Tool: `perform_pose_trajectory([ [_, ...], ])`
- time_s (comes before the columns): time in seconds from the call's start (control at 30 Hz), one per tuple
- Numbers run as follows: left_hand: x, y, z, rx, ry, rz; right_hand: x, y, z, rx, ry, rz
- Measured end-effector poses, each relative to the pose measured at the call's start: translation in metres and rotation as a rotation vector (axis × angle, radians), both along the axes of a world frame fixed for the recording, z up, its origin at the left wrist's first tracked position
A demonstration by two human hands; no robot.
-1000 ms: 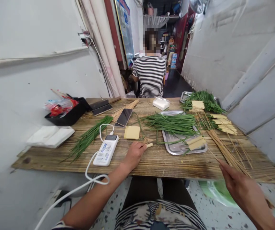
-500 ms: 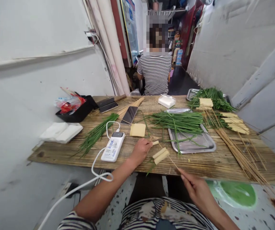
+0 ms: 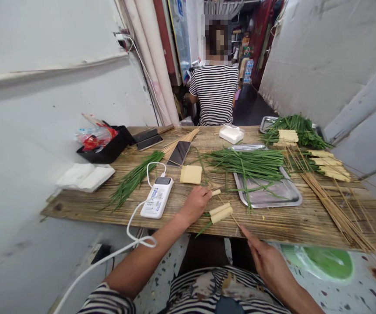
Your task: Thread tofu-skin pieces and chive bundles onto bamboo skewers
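Note:
My left hand [image 3: 195, 205] is closed on a small pale-yellow roll [image 3: 216, 192], which looks like rolled tofu skin; only its end shows past my fingers. My right hand [image 3: 268, 259] pinches the lower end of a thin wooden skewer [image 3: 236, 221] near the table's front edge. Two more rolls [image 3: 221, 213] sit side by side on that skewer, with green stalks poking out at their left. The skewer's tip is by the roll in my left hand; whether it has pierced it I cannot tell. A stack of flat yellow sheets [image 3: 191, 174] lies just beyond my left hand.
Long green stalks [image 3: 247, 163] lie across a metal tray [image 3: 289, 198]. Loose skewers [image 3: 325, 207] and finished skewered rolls [image 3: 330, 165] are at right. A power bank [image 3: 157, 198] with a white cable, a phone [image 3: 179, 153] and a black box [image 3: 106, 148] are left. A person [image 3: 216, 93] sits beyond the table.
My right hand has shifted slightly left and up along with the skewer. The left hand keeps its grip on the roll. The whole view has moved a little.

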State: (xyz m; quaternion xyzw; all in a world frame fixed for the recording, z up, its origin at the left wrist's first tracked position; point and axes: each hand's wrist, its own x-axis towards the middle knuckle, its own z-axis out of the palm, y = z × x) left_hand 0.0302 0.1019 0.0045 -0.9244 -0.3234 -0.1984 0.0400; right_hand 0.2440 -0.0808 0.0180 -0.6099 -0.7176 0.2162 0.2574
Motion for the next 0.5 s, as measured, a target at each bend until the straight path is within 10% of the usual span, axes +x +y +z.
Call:
perform_pose_trajectory([
  [0.5, 0.004, 0.001, 0.012, -0.025, 0.042, -0.028, -0.002, 0.000, -0.011, 0.004, 0.028, -0.024],
])
